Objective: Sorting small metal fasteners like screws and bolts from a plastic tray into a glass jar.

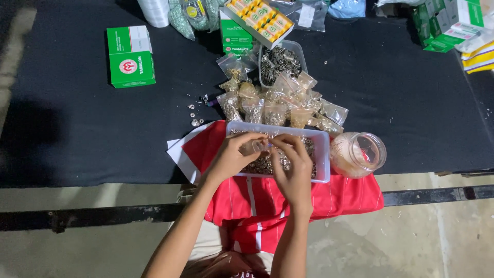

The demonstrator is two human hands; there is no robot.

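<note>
Head view, only cam. Mid-step by the look of it: filling or sealing a small clear bag point(259, 146) w/ metal fasteners, held at frame centre over white tray point(323, 154). Left hand point(232, 154) pinched on bag's left edge, fingers curled narrow. Right hand point(292, 163) pinched on the right edge, fingertips tight together. Can't tell if bag is full or zipped, too small.

Next move, best guess: needs both pinches steady, bag mouth kept over tray so no spill, then a free spot in the pile of filled bags point(278, 105) just above tray.

Counts:
- white tray of loose metal fasteners: 1, centre, sitting on red cloth point(355, 198)
- smaller clear tub point(280, 63) of dark fasteners: 1, upper centre
- filled bags: roughly a dozen, overlapping, exact no. unclear
- clear jar point(358, 153): 1, lying tilted, just right of tray
- green-white box point(130, 55): 1 upper left, more stacked upper right, count unclear
- open box of yellow packs point(260, 18): 1, top centre
- loose fasteners point(194, 114) on black table point(77, 128): a handful, left of pile
</note>
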